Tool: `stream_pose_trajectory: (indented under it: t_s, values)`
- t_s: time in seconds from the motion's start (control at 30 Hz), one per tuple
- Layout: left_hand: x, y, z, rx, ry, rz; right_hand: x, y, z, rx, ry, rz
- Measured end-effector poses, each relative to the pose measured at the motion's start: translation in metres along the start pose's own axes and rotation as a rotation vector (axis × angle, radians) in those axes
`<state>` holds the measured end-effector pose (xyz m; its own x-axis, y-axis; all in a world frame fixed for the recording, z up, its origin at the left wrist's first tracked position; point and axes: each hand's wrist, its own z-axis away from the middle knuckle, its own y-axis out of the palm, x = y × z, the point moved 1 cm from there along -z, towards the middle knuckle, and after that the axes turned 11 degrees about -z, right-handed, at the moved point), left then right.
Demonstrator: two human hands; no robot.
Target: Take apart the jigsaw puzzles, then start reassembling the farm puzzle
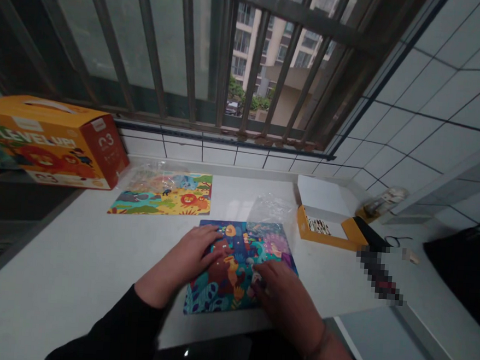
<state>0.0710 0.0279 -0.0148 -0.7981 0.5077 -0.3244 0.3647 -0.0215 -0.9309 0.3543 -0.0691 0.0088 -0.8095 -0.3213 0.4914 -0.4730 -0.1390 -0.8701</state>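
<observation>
The left hand [191, 253] lay flat, fingers loosely spread, on the glossy, rectangular sea-themed picture board [237, 273] on the smooth white desk [135, 266]. The right hand [279, 287] rested on its other side, fingers half-curled; whether it gripped anything could not be told. Crinkled clear plastic [273, 210] lay just behind the board.

Plain black sleeves [110, 327] stop short of the wrists [154, 289] (a thin band [321, 342] circles the right forearm [334, 359]).
</observation>
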Motion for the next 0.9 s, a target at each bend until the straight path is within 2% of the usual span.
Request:
stream_pose_trajectory:
  t_s: [0.07, 0.17, 0.23, 0.3, 0.4, 0.47, 0.57, 0.63, 0.73, 0.9]
  values:
    - [-0.010, 0.013, 0.018, 0.072, 0.041, -0.036, -0.024, -0.021, -0.028, 0.000, 0.026, 0.095]
    - [-0.019, 0.025, 0.038, 0.120, 0.031, -0.110, -0.055, -0.042, -0.076, -0.042, 0.003, 0.108]
    - [-0.022, 0.027, 0.044, 0.143, 0.010, -0.141, -0.067, -0.049, -0.102, -0.065, -0.020, 0.117]
    - [-0.023, 0.025, 0.046, 0.169, 0.003, -0.147, -0.070, -0.052, -0.115, -0.093, -0.038, 0.130]
    - [-0.023, 0.020, 0.048, 0.186, 0.006, -0.148, -0.065, -0.050, -0.106, -0.215, 0.031, 0.150]
    - [-0.021, 0.017, 0.051, 0.189, 0.007, -0.154, -0.060, -0.042, -0.085, -0.268, 0.173, 0.196]
    - [-0.014, 0.009, 0.056, 0.194, 0.007, -0.146, -0.054, -0.021, -0.055, -0.205, 0.417, 0.301]
    - [-0.005, -0.001, 0.061, 0.195, 0.012, -0.118, -0.047, -0.010, -0.047, -0.176, 0.462, 0.340]
    - [0.014, -0.023, 0.071, 0.185, -0.001, -0.027, -0.031, -0.002, -0.057, -0.168, 0.438, 0.302]
    - [0.052, -0.064, 0.092, 0.171, -0.068, 0.148, -0.003, -0.001, -0.112, -0.067, 0.401, 0.249]
